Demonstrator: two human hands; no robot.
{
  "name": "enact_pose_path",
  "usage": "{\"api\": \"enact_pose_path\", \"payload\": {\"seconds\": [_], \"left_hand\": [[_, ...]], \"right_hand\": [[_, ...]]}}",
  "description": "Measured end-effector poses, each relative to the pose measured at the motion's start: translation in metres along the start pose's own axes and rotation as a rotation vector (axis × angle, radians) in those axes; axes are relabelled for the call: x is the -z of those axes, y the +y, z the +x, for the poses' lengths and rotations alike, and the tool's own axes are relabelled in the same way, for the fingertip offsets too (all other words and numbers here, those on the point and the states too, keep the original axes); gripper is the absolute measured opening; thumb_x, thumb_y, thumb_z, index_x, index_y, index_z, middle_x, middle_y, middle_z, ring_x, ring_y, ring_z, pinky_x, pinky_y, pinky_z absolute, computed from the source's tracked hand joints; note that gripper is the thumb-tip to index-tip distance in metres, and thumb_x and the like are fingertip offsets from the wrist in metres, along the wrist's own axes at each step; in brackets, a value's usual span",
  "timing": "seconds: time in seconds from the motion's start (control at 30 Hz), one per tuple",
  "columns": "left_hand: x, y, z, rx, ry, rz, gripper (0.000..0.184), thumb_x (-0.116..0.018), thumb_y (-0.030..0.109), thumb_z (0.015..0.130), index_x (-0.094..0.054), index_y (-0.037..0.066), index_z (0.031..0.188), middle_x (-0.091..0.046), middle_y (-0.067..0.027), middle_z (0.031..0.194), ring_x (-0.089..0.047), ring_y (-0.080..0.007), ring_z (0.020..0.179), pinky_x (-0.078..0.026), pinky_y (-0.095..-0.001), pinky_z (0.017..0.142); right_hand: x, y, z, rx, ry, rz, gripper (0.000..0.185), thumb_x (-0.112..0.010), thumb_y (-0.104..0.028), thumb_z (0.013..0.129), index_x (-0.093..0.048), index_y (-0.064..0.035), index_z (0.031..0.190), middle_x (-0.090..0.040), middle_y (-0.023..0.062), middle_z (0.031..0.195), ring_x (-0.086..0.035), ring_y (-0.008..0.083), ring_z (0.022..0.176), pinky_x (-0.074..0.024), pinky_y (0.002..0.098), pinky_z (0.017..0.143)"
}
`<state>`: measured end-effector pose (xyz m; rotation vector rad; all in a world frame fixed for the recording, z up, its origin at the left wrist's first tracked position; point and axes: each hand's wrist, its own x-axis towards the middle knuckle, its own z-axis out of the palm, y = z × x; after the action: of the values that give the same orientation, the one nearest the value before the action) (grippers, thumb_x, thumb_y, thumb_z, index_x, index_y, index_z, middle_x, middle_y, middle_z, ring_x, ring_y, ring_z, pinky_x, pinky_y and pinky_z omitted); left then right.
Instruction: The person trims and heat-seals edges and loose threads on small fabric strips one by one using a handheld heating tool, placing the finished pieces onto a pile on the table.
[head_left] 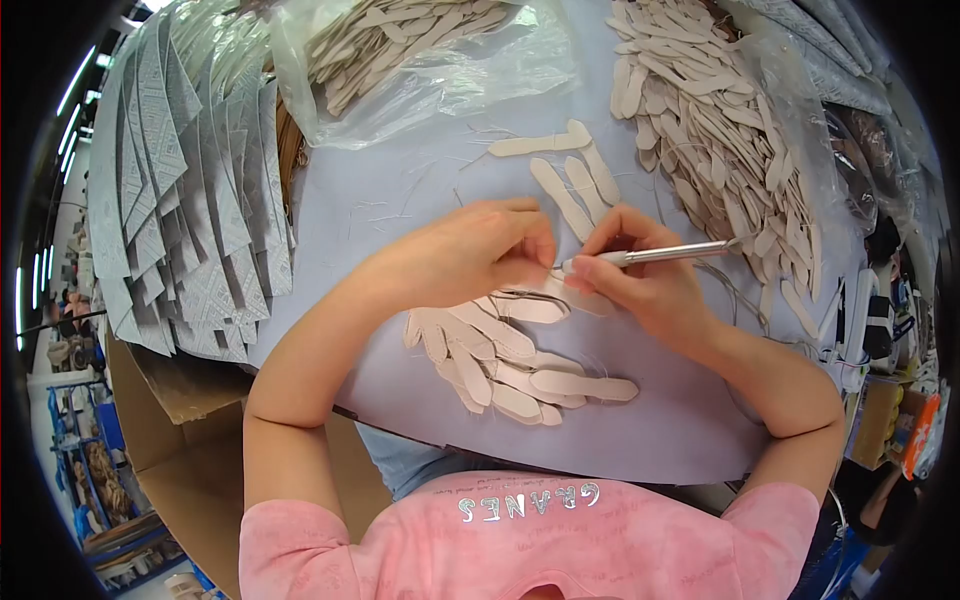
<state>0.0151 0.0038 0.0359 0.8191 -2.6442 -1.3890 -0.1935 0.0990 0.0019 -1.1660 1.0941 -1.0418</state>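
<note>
In the head view, the left hand (505,245) bends in from the left, fingers curled together at the pen's (655,255) tip; what they pinch cannot be told. The right hand (640,275) grips the pen, above the pale strips (510,360).

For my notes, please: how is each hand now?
Right hand: closed on silver pen-like tool.
Left hand: fingers curled near the tool's tip; whether holding anything cannot be told.
</note>
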Motion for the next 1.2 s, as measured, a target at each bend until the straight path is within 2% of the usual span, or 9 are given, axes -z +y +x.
{"api": "enact_pose_path", "payload": {"seconds": [0.13,0.17,0.33,0.43,0.6,0.73,0.87,0.97,1.2], "left_hand": [[0.004,0.002,-0.005,-0.084,0.019,0.101,0.012,-0.069,0.006,0.085,-0.064,0.002,0.096,-0.06,-0.0087,0.091,-0.059,-0.0197,0.068,-0.048,-0.0325,0.064],[0.004,0.002,-0.006,-0.114,0.032,0.149,0.013,-0.07,0.006,0.085,-0.066,0.002,0.097,-0.061,-0.0082,0.093,-0.06,-0.0191,0.068,-0.048,-0.0318,0.064],[0.0,-0.013,0.006,-0.138,0.184,0.094,0.013,-0.069,0.004,0.085,-0.069,0.003,0.098,-0.064,-0.0072,0.097,-0.061,-0.0183,0.068,-0.049,-0.0307,0.064],[-0.005,-0.015,0.011,-0.171,0.276,0.048,0.015,-0.069,0.002,0.085,-0.069,0.003,0.099,-0.065,-0.0076,0.097,-0.062,-0.0186,0.07,-0.05,-0.0306,0.064],[0.007,-0.007,0.0,-0.121,0.233,0.187,0.016,-0.068,0.001,0.084,-0.07,0.003,0.1,-0.064,-0.0091,0.098,-0.063,-0.0197,0.07,-0.051,-0.0308,0.065],[-0.006,-0.013,0.0,-0.199,0.235,0.243,0.016,-0.07,0.003,0.083,-0.07,0.003,0.099,-0.064,-0.0085,0.094,-0.063,-0.0206,0.069,-0.051,-0.0304,0.064],[-0.009,-0.013,0.003,-0.189,0.301,0.24,0.014,-0.071,0.005,0.083,-0.071,0.004,0.098,-0.064,-0.0073,0.089,-0.061,-0.0215,0.066,-0.051,-0.0309,0.062],[-0.011,-0.018,0.007,-0.211,0.336,0.237,0.014,-0.072,0.007,0.083,-0.071,0.004,0.097,-0.063,-0.0059,0.084,-0.061,-0.0196,0.067,-0.049,-0.0302,0.06],[-0.006,-0.021,0.01,-0.137,0.3,0.04,0.008,-0.069,0.007,0.086,-0.068,0.003,0.093,-0.062,-0.0063,0.083,-0.061,-0.018,0.069,-0.047,-0.0302,0.061]], "right_hand": [[0.006,-0.001,0.005,0.163,0.153,0.199,0.011,-0.066,-0.008,0.093,-0.055,-0.0034,0.092,-0.06,0.002,0.083,-0.058,0.0054,0.073,-0.0567,0.0268,0.075],[0.01,-0.007,0.005,0.18,0.178,0.176,0.009,-0.062,-0.007,0.094,-0.055,-0.0032,0.093,-0.059,0.0029,0.087,-0.059,0.0073,0.075,-0.0591,0.0337,0.085],[0.015,-0.014,0.005,0.271,0.15,0.226,0.009,-0.063,-0.008,0.094,-0.055,-0.0029,0.095,-0.06,0.0038,0.09,-0.059,0.0078,0.075,-0.0587,0.0324,0.084],[0.011,-0.013,0.005,0.079,0.118,0.115,0.011,-0.064,-0.009,0.093,-0.055,-0.0022,0.094,-0.061,0.0051,0.09,-0.06,0.0074,0.074,-0.0587,0.0326,0.086],[0.011,-0.002,0.01,0.036,0.039,0.142,0.013,-0.066,-0.009,0.092,-0.055,-0.0015,0.093,-0.062,0.006,0.087,-0.06,0.0069,0.074,-0.0586,0.0326,0.086],[0.01,-0.004,0.012,0.047,0.028,0.139,0.013,-0.065,-0.008,0.092,-0.054,-0.0013,0.091,-0.061,0.0049,0.082,-0.059,0.0065,0.074,-0.0587,0.0328,0.086],[0.01,-0.004,0.014,0.063,0.028,0.104,0.012,-0.066,-0.007,0.091,-0.055,-0.0018,0.091,-0.061,0.0038,0.081,-0.059,0.0057,0.074,-0.0576,0.0272,0.08],[0.01,-0.004,0.015,-0.062,0.018,0.057,0.013,-0.067,-0.005,0.091,-0.055,-0.0023,0.09,-0.061,0.0029,0.082,-0.059,0.0046,0.075,-0.054,0.0208,0.073],[0.004,0.002,0.015,0.01,0.05,-0.113,0.014,-0.07,-0.006,0.09,-0.057,-0.0019,0.091,-0.063,0.0021,0.082,-0.06,0.0039,0.077,-0.0491,0.0174,0.067]]}}
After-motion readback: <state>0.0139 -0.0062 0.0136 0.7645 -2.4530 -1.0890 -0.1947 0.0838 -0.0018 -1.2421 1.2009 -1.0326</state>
